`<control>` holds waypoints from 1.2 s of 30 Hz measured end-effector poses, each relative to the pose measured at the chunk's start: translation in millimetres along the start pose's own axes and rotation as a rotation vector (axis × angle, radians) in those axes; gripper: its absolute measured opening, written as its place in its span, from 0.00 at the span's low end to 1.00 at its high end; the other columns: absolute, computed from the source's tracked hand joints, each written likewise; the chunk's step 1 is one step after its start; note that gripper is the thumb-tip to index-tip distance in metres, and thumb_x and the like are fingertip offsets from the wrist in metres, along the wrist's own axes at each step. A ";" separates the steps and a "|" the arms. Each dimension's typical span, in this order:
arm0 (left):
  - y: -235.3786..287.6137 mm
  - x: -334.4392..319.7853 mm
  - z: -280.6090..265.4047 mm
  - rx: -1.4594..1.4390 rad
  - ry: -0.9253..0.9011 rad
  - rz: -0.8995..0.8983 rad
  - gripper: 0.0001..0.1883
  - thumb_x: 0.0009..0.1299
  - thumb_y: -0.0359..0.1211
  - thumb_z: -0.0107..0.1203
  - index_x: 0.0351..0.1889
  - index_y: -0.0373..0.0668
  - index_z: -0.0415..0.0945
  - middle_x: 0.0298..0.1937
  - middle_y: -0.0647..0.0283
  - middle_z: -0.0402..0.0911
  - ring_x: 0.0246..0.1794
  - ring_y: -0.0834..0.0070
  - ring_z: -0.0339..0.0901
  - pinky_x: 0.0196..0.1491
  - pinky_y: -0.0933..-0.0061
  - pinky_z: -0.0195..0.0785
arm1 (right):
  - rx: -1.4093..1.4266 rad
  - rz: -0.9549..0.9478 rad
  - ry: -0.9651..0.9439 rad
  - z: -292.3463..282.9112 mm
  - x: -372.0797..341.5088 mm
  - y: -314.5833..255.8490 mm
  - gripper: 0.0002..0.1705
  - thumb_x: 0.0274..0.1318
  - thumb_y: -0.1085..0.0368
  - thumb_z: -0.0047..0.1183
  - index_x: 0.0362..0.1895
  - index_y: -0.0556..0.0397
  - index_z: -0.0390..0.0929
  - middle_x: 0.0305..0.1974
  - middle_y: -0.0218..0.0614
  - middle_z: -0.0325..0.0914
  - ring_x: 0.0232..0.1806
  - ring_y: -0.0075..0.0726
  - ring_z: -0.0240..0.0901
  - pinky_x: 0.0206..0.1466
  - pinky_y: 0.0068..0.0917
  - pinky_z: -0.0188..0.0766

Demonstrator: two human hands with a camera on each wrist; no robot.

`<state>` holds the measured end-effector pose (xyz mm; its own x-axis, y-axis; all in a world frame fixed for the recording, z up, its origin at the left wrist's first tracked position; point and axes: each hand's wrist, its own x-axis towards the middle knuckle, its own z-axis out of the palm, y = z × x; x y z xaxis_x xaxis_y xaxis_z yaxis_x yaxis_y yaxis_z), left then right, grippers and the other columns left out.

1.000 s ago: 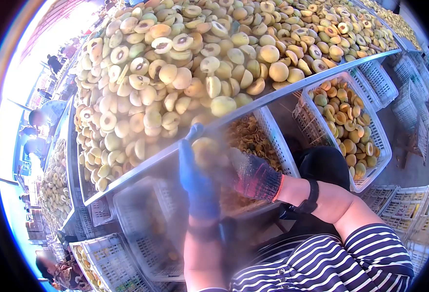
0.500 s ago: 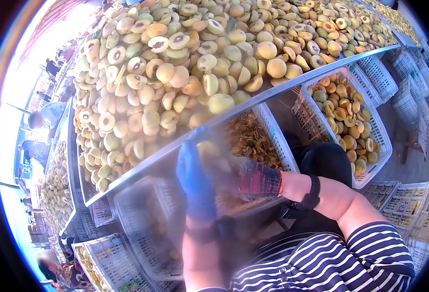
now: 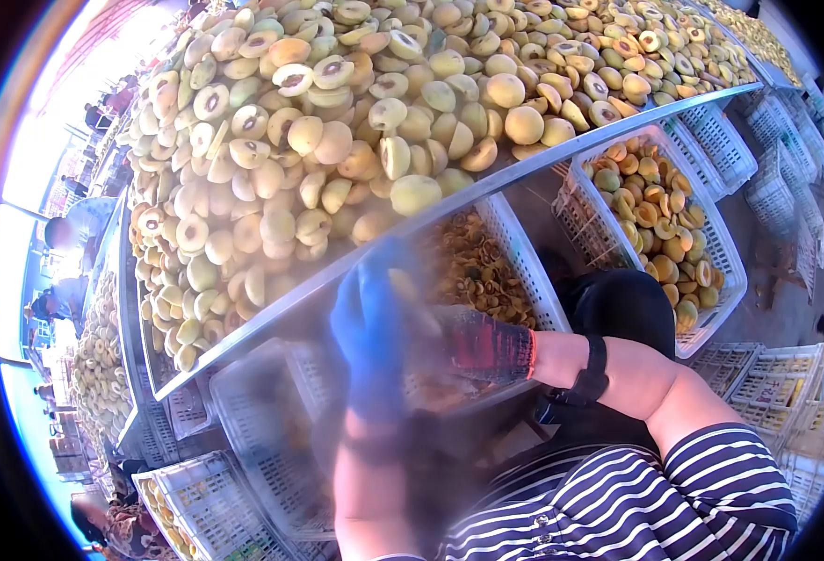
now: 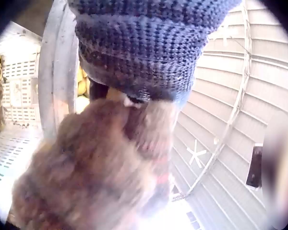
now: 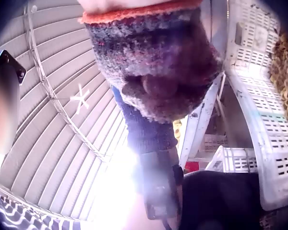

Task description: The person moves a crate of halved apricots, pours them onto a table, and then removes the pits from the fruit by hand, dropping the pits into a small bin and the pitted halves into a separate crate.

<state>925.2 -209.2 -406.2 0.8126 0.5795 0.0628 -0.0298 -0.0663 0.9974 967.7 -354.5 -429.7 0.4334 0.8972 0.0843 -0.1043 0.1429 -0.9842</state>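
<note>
The left hand [image 3: 370, 327], in a blue knit glove, is raised close to the metal table edge. It grips a yellow peach [image 3: 401, 282], of which only a blurred sliver shows beside the fingers. Right against it is the right hand [image 3: 487, 344], in a dark red and black fuzzy glove with an orange cuff. Its fingers look curled in the right wrist view, and I cannot tell what they hold. In the left wrist view the two gloves meet, with a yellowish bit between them. A large heap of halved and whole peaches [image 3: 332, 140] covers the table beyond.
Below the hands stands a white crate [image 3: 527, 266] of peelings or scraps. A second white crate [image 3: 725, 271] with peach halves is by the right knee. Empty-looking crates [image 3: 253, 393] stand lower left. The table's metal rim [image 3: 524, 168] runs diagonally. Other people are far left.
The left hand has turned and shifted slightly left, covering more of the peach, which showed rounder before. The right hand has moved a little lower and stays close to it. The head view has shifted slightly.
</note>
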 end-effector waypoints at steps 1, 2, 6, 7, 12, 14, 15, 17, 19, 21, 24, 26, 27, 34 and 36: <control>-1.5 0.0 0.0 0.023 -0.009 0.013 0.21 0.80 0.41 0.44 0.52 0.29 0.78 0.41 0.58 0.83 0.37 0.74 0.80 0.42 0.74 0.75 | -0.104 -0.082 0.023 1.1 0.6 1.2 0.16 0.66 0.55 0.55 0.52 0.50 0.76 0.45 0.33 0.80 0.46 0.28 0.74 0.52 0.32 0.70; -2.7 -0.4 0.5 0.045 -0.019 0.024 0.21 0.80 0.41 0.45 0.52 0.29 0.78 0.41 0.58 0.83 0.37 0.74 0.80 0.42 0.74 0.75 | -0.044 -0.002 0.012 1.0 -0.2 2.2 0.17 0.67 0.55 0.54 0.53 0.50 0.76 0.46 0.34 0.80 0.47 0.28 0.73 0.53 0.33 0.70; -10.3 6.8 -7.0 0.140 -0.105 0.039 0.21 0.79 0.41 0.46 0.51 0.30 0.78 0.41 0.57 0.83 0.37 0.73 0.81 0.41 0.72 0.76 | 0.071 0.126 -0.054 -3.9 -1.6 8.2 0.19 0.67 0.54 0.53 0.56 0.50 0.75 0.47 0.36 0.80 0.48 0.29 0.73 0.55 0.34 0.69; -12.1 7.1 -8.2 0.096 -0.113 0.014 0.21 0.79 0.41 0.46 0.51 0.30 0.78 0.41 0.57 0.84 0.37 0.73 0.81 0.41 0.72 0.77 | 0.070 0.111 -0.071 -4.5 -2.3 7.9 0.19 0.67 0.53 0.53 0.56 0.50 0.75 0.47 0.36 0.80 0.48 0.29 0.73 0.56 0.34 0.69; -17.3 2.1 -0.7 -0.094 -0.029 -0.067 0.23 0.78 0.45 0.46 0.49 0.31 0.79 0.39 0.53 0.84 0.34 0.67 0.83 0.39 0.68 0.79 | 0.047 0.047 -0.121 -9.2 -7.7 -15.6 0.20 0.67 0.54 0.54 0.56 0.50 0.75 0.44 0.35 0.80 0.48 0.30 0.74 0.54 0.35 0.69; -5.4 3.1 -8.6 -0.161 -0.223 -0.150 0.24 0.77 0.46 0.47 0.48 0.31 0.79 0.39 0.52 0.84 0.33 0.66 0.83 0.38 0.67 0.78 | 0.087 0.080 -0.177 -12.7 -7.1 -10.0 0.19 0.67 0.55 0.54 0.56 0.50 0.74 0.43 0.33 0.80 0.46 0.28 0.73 0.53 0.34 0.70; 3.0 1.9 -12.3 -0.195 -0.316 -0.195 0.24 0.77 0.46 0.48 0.47 0.31 0.80 0.38 0.52 0.84 0.33 0.65 0.82 0.38 0.67 0.78 | 0.146 0.131 -0.224 -13.2 -7.1 2.3 0.18 0.67 0.56 0.54 0.55 0.50 0.74 0.43 0.32 0.80 0.46 0.27 0.73 0.52 0.33 0.70; 21.5 0.8 -16.2 -0.175 -0.600 -0.147 0.26 0.75 0.48 0.48 0.43 0.29 0.81 0.37 0.49 0.84 0.34 0.63 0.82 0.39 0.65 0.77 | 0.102 0.144 -0.292 -13.7 -8.2 34.4 0.17 0.66 0.58 0.54 0.55 0.50 0.75 0.42 0.31 0.79 0.44 0.24 0.72 0.51 0.31 0.70; 24.6 1.5 -17.8 -0.149 -0.675 -0.124 0.26 0.75 0.48 0.48 0.43 0.29 0.80 0.37 0.49 0.85 0.34 0.64 0.82 0.39 0.65 0.77 | 0.070 0.116 -0.333 -12.0 -12.0 54.9 0.17 0.65 0.60 0.55 0.56 0.50 0.74 0.41 0.28 0.78 0.44 0.21 0.71 0.49 0.28 0.70; 20.5 -3.3 -17.4 -0.216 -0.597 -0.179 0.26 0.75 0.48 0.48 0.45 0.29 0.79 0.38 0.48 0.85 0.34 0.64 0.82 0.39 0.64 0.77 | 0.372 0.184 -0.367 -16.4 -17.5 37.0 0.18 0.64 0.63 0.56 0.56 0.51 0.74 0.41 0.27 0.77 0.44 0.20 0.70 0.48 0.25 0.70; 16.9 -12.3 -28.7 -0.328 -0.035 -0.146 0.26 0.77 0.48 0.47 0.50 0.29 0.77 0.40 0.48 0.84 0.35 0.63 0.83 0.42 0.62 0.78 | 0.671 0.287 -0.402 -24.5 -15.8 32.1 0.21 0.61 0.66 0.56 0.58 0.54 0.72 0.42 0.26 0.77 0.44 0.20 0.71 0.48 0.22 0.71; 6.1 -20.8 -77.9 -0.220 0.187 -0.035 0.25 0.78 0.45 0.46 0.55 0.30 0.75 0.44 0.49 0.84 0.38 0.63 0.83 0.46 0.61 0.78 | 0.884 0.327 -0.459 -33.0 -32.4 22.5 0.27 0.56 0.71 0.56 0.62 0.55 0.70 0.44 0.29 0.78 0.42 0.21 0.73 0.48 0.21 0.73; 15.2 -27.4 -106.8 0.129 0.125 0.096 0.23 0.78 0.43 0.47 0.57 0.30 0.74 0.48 0.50 0.83 0.42 0.64 0.82 0.49 0.62 0.77 | 0.831 0.334 -0.483 -36.7 -37.2 24.6 0.27 0.55 0.71 0.56 0.61 0.55 0.70 0.43 0.29 0.77 0.41 0.21 0.73 0.46 0.22 0.73; 55.5 3.8 -71.2 0.722 0.169 0.082 0.20 0.73 0.38 0.57 0.59 0.37 0.75 0.50 0.57 0.82 0.47 0.76 0.77 0.52 0.76 0.69 | 0.270 0.233 -0.479 -39.1 -37.3 6.6 0.19 0.51 0.74 0.58 0.49 0.52 0.72 0.35 0.27 0.74 0.33 0.21 0.72 0.37 0.23 0.71; 30.4 40.8 -42.2 0.860 0.043 0.203 0.25 0.70 0.47 0.58 0.58 0.41 0.77 0.47 0.52 0.84 0.46 0.67 0.80 0.50 0.71 0.71 | 0.331 0.144 -0.405 -36.2 -38.9 2.6 0.14 0.52 0.71 0.58 0.44 0.52 0.72 0.32 0.26 0.73 0.33 0.22 0.71 0.37 0.23 0.70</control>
<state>932.9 -153.3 -371.7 0.8163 0.5189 0.2539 0.2912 -0.7491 0.5950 983.0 -404.1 -441.2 0.0208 0.9973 0.0702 -0.4415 0.0722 -0.8944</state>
